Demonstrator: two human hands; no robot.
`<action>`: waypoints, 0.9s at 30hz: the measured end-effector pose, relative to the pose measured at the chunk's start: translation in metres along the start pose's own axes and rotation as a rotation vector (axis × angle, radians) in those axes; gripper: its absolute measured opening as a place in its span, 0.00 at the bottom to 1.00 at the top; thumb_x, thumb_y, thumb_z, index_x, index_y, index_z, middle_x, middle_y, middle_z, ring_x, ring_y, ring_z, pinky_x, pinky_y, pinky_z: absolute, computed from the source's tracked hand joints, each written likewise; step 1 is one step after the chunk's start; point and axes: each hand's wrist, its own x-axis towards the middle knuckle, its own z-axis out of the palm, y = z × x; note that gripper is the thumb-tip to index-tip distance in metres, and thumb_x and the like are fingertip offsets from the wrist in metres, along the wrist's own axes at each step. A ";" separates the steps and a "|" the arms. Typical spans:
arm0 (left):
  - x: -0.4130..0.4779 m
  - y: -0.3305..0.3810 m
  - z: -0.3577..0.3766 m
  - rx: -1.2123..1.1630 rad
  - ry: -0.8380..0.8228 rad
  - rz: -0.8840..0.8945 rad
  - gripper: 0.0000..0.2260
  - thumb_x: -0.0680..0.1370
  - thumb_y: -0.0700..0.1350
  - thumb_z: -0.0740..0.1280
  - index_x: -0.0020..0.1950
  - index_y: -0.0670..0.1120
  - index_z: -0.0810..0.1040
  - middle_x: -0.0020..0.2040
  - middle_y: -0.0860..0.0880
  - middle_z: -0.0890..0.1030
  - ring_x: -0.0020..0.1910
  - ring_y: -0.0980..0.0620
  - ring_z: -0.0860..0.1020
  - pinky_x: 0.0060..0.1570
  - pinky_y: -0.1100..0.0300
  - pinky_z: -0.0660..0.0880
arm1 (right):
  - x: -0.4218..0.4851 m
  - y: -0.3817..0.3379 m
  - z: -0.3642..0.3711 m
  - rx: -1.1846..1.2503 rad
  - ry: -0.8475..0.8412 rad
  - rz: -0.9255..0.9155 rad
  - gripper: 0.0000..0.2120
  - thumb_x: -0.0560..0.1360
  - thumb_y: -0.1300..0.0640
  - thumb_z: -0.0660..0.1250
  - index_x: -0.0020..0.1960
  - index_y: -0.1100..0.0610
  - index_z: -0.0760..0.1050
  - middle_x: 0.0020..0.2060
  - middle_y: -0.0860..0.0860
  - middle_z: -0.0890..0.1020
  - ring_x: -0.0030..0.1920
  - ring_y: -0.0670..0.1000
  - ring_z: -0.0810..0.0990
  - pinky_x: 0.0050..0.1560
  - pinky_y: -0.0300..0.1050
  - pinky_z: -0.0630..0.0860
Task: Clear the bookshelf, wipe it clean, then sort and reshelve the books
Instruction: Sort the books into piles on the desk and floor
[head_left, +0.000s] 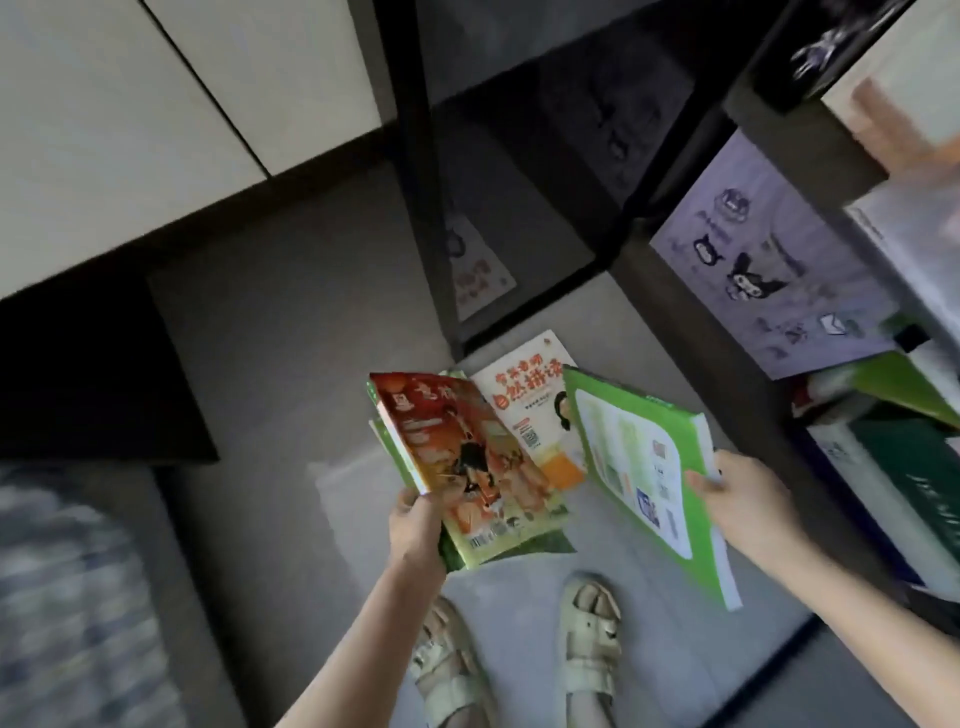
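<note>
The left hand grips the lower edge of a small stack of thin books, thumb on the red-and-orange cover on top, with green covers showing beneath it. The right hand pinches a green book by its long edge, thumb on the cover and fingers behind, holding it tilted with its white page block towards the wrist. The two loads are held apart above the floor. In the gap between them a white book with orange lettering lies flat on the floor, its far corner just beside the foot of the shelf's black post. The shelf's dark, glossy boards above that post bear only faint reflections. To the right, a purple box printed with cartoon figures stands on a lower board, and below it more books lie stacked, a dark green one uppermost; what carries them I cannot tell. Two feet in pale sandals stand on the floor under the hands. Pale cabinet doors fill the upper left corner, and a blurred rug lies at lower left.
</note>
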 end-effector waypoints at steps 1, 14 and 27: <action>0.020 -0.007 0.003 -0.036 -0.053 -0.003 0.18 0.68 0.36 0.72 0.57 0.41 0.75 0.50 0.36 0.82 0.48 0.36 0.82 0.45 0.42 0.80 | 0.014 0.005 0.010 -0.003 0.013 -0.029 0.18 0.78 0.61 0.64 0.30 0.55 0.64 0.27 0.49 0.71 0.29 0.47 0.67 0.28 0.40 0.59; 0.235 -0.101 -0.004 0.290 0.175 -0.013 0.10 0.74 0.38 0.71 0.52 0.34 0.78 0.49 0.37 0.82 0.39 0.42 0.80 0.31 0.57 0.79 | 0.132 0.051 0.102 0.162 0.386 -0.316 0.14 0.77 0.56 0.64 0.36 0.60 0.68 0.27 0.49 0.74 0.30 0.54 0.73 0.29 0.45 0.64; 0.231 -0.037 0.012 0.872 0.549 0.506 0.23 0.75 0.52 0.67 0.65 0.42 0.69 0.58 0.37 0.76 0.56 0.36 0.74 0.54 0.46 0.72 | 0.176 0.081 0.234 -0.339 0.238 -0.825 0.23 0.63 0.74 0.65 0.56 0.64 0.80 0.46 0.60 0.85 0.37 0.58 0.85 0.31 0.44 0.78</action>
